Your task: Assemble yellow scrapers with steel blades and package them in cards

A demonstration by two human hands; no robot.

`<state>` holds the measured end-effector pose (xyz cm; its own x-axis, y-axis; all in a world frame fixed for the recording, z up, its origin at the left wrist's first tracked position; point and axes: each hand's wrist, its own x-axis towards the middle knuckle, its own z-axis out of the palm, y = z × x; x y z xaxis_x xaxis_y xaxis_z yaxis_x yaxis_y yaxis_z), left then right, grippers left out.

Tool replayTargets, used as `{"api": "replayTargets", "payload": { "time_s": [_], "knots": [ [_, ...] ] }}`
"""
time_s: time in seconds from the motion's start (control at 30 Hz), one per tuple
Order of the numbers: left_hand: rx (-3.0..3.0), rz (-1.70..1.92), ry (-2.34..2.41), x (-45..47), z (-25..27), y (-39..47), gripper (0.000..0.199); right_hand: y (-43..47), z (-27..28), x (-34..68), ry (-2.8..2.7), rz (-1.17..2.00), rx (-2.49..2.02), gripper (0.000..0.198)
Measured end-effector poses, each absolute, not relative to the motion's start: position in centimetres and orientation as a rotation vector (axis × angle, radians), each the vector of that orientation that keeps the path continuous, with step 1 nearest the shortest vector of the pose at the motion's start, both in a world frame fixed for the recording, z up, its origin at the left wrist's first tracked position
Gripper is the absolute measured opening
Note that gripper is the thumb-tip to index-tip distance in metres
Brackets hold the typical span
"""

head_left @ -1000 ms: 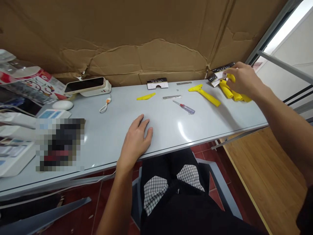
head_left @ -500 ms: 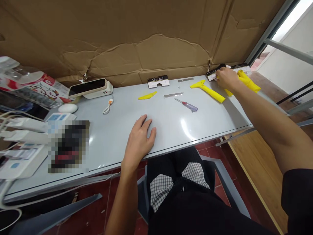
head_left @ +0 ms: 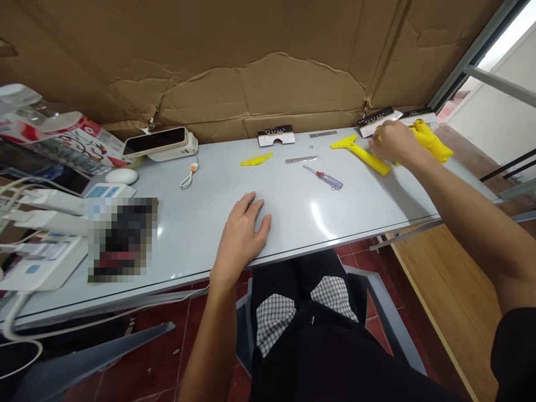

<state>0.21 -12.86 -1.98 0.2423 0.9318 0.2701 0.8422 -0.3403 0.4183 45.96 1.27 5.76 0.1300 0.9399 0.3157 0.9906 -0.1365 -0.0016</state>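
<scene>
The right hand (head_left: 394, 143), grip hidden, has shifted beside the T-shaped yellow plastic scraper (head_left: 363, 155), apparently parting a black-and-white cardboard card (head_left: 376, 122) from yellow plastic handles (head_left: 438, 146) at far right; the left hand (head_left: 243, 231) lies empty, fingers spread, well apart.

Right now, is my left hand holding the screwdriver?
No, the screwdriver lies on the table, apart from your left hand.

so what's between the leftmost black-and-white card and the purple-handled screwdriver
A thin, flat metal strip on the grey tabletop, in the head view.
</scene>
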Motion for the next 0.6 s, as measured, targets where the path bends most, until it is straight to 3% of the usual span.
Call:
{"api": "replayTargets", "payload": {
  "time_s": [0.07, 0.23, 0.43, 0.6],
  "knots": [
    [2.329, 0.734, 1.679, 0.2, -2.1, -12.8, 0.055, 0.5, 5.5, 45.3, -2.098, -0.21, -2.179, 0.046],
    [2.348, 0.793, 1.659, 0.2, -2.8, -12.6, 0.054, -0.1, 5.4, 44.6, -2.228, 0.032, -2.21, 0.057],
    [2.298, 0.839, 1.505, -0.4, -0.7, -11.7, 0.047, -1.8, 8.3, 40.9, -2.141, 0.166, -2.014, 0.038],
    [1.941, 0.82, 1.251, -0.4, 3.3, -7.7, 0.076, -5.7, 7.2, 31.8, -2.022, 0.793, -1.564, 0.049]
  ]
}}
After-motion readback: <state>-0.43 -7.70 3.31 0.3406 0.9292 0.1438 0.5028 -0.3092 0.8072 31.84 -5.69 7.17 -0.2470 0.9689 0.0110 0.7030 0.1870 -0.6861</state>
